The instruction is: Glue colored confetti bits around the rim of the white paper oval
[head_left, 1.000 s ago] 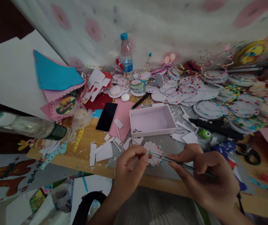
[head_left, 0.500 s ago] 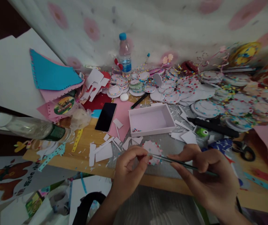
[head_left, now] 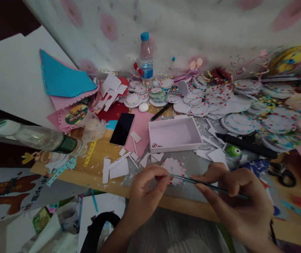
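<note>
Holding slim, dark, tapering tweezers [head_left: 210, 186].

Wooden table [head_left: 92, 181] strewn with paper

Around an open white box [head_left: 176, 147]: disc piles [head_left: 240, 123] at two o'clock, scissors [head_left: 281, 174] between three and four, a grey mat [head_left: 192, 193] bearing a dotted disc [head_left: 176, 165] at six, white scraps [head_left: 119, 169] at eight, a phone [head_left: 122, 129] at nine.

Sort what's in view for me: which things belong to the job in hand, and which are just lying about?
Seem part of the job:
tweezers, in the right hand
decorated disc, seen behind their tips
white box, probably, with small bits in one corner

Apparently just lying about:
phone
blue-capped bottle
scissors
yellow strip
</note>
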{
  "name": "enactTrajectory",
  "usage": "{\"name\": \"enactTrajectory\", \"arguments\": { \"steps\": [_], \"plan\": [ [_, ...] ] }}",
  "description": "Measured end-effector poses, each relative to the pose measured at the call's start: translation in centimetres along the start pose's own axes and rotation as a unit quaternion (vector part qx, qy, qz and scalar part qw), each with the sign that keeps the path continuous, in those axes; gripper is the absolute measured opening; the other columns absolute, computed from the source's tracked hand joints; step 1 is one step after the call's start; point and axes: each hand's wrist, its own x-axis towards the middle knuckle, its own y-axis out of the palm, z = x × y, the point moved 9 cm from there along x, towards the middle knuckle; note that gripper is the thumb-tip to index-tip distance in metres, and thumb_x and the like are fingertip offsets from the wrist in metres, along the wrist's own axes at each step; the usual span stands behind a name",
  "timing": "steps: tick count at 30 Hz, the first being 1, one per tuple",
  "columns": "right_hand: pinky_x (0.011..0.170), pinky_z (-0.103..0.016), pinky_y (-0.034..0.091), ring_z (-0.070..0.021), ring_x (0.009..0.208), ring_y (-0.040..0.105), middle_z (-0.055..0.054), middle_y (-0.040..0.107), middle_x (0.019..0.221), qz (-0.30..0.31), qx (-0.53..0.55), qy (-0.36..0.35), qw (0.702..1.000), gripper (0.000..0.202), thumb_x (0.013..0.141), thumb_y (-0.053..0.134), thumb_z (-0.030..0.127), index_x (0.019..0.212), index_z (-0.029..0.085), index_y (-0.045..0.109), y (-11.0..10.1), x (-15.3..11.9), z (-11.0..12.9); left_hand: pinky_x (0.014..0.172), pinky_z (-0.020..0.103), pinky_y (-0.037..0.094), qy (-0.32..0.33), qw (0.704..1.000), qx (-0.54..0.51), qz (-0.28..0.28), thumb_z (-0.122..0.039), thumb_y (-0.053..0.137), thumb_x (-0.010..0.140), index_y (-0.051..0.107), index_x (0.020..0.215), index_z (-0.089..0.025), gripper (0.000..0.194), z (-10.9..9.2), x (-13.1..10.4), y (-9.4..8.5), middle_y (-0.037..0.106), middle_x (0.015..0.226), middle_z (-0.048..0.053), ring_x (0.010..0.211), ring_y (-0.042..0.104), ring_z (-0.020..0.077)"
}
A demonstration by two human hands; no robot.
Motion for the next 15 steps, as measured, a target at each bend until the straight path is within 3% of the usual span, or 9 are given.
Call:
{"name": "enactTrajectory", "arguments": {
  "steps": [15],
  "plan": [
    [0.060, -0.032, 0.047, -0.0187, 0.069, 0.064, 0.000, 0.064, 0.072, -0.006, -0.009, 0.011, 1.000, 0.036, 0.075, 0.068, 0.006, 0.073, 0.025, 0.037, -0.79, -0.09, -0.58, 0.074, 0.027, 0.046, 0.015, 0.999, 0.016, 0.032, -0.017, 0.058, 0.087, 0.066, 0.084, -0.019, 0.008, -0.20, 0.71, 0.86, 0.064, 0.083, 0.003, 0.081, 0.059, 0.0150]
  ]
}}
